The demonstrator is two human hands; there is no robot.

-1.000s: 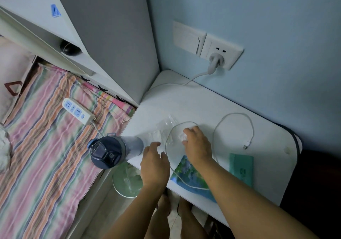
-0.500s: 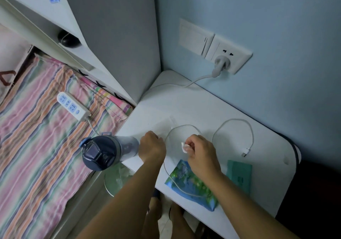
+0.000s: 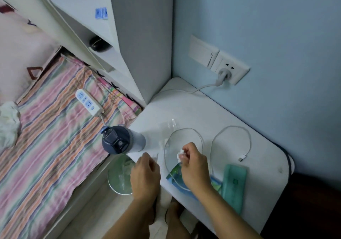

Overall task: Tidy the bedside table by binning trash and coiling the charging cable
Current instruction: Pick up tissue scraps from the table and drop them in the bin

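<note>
A white charging cable (image 3: 184, 131) lies in two loose loops on the white bedside table (image 3: 193, 107), its plug end (image 3: 242, 158) to the right. My right hand (image 3: 193, 165) pinches a small white scrap of tissue (image 3: 180, 154) over the near loop. My left hand (image 3: 145, 172) hovers at the table's front left edge, above a pale green bin (image 3: 118, 181) on the floor; its fingers are hidden. A clear plastic wrapper (image 3: 170, 126) and a bit of white tissue (image 3: 161, 143) lie on the table. A blue-green snack packet (image 3: 174, 175) sits under my right wrist.
A bottle with a dark blue lid (image 3: 117, 141) stands at the table's left corner. A teal pack (image 3: 234, 185) lies at the front right. A grey power plug (image 3: 223, 74) sits in the wall socket. A power strip (image 3: 88, 102) rests on the striped bed.
My left hand pulled back from the clear wrapper to the table's edge over the bin. My right hand stays pinched on the white scrap. The camera view shifted.
</note>
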